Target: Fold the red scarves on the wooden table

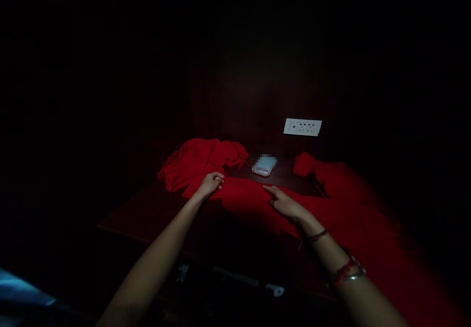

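Observation:
A long red cloth (pixel 250 204) lies across the dark table (pixel 136 219) in front of me and runs off to the right. My left hand (pixel 212 183) is closed on its far-left part, the fingers curled in with the cloth at their tips. Flat on the cloth, a little to the right, rests my right hand (pixel 285 203) with its fingers stretched out. Beyond my left hand is a crumpled red heap (pixel 206 155) with fringe-like strands at its edges. Further right, more red fabric (pixel 338 179) lies in folds.
A phone (pixel 264 165) lies behind the cloth. On the back wall is a white socket panel (pixel 302 127). Small pale scraps (pixel 275 289) show below the table's near edge. Surroundings are very dark; a bluish-white shape (pixel 22 287) is at lower left.

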The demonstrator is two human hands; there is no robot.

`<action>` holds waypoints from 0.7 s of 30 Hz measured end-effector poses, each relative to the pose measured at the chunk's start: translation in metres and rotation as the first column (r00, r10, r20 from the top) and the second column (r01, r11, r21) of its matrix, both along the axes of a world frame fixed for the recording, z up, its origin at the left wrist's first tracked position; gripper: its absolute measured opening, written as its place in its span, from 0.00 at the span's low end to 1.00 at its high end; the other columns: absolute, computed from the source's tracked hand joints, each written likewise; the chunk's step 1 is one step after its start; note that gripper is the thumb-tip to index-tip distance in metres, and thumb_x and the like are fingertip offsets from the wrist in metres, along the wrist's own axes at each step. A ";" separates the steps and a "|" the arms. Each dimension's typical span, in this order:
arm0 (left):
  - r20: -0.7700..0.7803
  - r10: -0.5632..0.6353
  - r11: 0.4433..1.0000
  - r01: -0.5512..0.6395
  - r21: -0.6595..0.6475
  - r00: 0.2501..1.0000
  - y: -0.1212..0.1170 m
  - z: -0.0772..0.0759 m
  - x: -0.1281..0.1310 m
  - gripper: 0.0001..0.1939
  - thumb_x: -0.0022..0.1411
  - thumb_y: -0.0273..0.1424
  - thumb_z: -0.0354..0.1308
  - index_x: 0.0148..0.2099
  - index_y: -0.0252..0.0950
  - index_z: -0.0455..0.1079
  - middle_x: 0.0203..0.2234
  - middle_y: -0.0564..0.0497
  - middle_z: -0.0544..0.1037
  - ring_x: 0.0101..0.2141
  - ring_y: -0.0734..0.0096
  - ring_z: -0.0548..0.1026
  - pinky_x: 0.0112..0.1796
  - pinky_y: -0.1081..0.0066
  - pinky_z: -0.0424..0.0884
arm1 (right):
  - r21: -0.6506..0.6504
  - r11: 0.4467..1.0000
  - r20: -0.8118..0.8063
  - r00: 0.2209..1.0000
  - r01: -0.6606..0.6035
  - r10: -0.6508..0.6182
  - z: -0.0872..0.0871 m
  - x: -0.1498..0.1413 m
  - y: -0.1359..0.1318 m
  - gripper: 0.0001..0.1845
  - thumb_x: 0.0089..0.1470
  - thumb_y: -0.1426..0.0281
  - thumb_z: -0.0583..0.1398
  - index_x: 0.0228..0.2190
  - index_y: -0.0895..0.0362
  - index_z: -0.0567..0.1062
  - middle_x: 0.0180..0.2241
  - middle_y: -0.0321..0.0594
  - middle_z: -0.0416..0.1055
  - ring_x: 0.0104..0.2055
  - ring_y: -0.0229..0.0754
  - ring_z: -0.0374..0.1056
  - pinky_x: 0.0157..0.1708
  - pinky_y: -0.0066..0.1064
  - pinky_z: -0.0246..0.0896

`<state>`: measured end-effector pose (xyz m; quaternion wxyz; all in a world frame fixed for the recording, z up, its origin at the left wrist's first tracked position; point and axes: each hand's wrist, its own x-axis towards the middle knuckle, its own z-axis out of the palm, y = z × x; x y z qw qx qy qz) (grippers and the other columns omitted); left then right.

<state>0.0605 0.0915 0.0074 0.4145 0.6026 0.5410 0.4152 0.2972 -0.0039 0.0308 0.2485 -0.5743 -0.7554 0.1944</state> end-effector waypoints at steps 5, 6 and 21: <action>-0.337 -0.103 0.981 0.151 0.118 0.936 -0.006 -0.002 -0.004 0.10 0.54 0.31 0.46 0.39 0.33 0.61 0.33 0.45 0.72 0.35 0.71 0.71 0.38 0.69 0.64 | 0.045 0.968 -0.200 0.951 0.248 -0.235 -0.009 -0.003 0.012 0.33 0.40 0.75 0.48 0.52 0.60 0.54 0.53 0.46 0.51 0.54 0.42 0.49 0.52 0.35 0.47; -0.442 -0.177 0.962 0.249 0.110 0.880 -0.010 -0.001 -0.004 0.14 0.52 0.34 0.50 0.40 0.34 0.62 0.40 0.43 0.70 0.42 0.66 0.67 0.42 0.66 0.61 | 0.026 0.955 -0.240 0.929 0.297 -0.282 -0.010 -0.002 0.015 0.33 0.41 0.74 0.48 0.52 0.61 0.53 0.53 0.46 0.50 0.54 0.42 0.49 0.52 0.34 0.47; -0.566 -0.463 0.844 0.535 -0.047 0.681 -0.038 0.009 -0.016 0.14 0.53 0.36 0.50 0.42 0.42 0.68 0.55 0.54 0.55 0.55 0.62 0.46 0.52 0.61 0.45 | 0.071 0.982 0.268 0.945 0.174 -0.187 0.024 0.022 0.003 0.35 0.46 0.58 0.52 0.54 0.60 0.50 0.55 0.51 0.41 0.56 0.51 0.43 0.52 0.41 0.44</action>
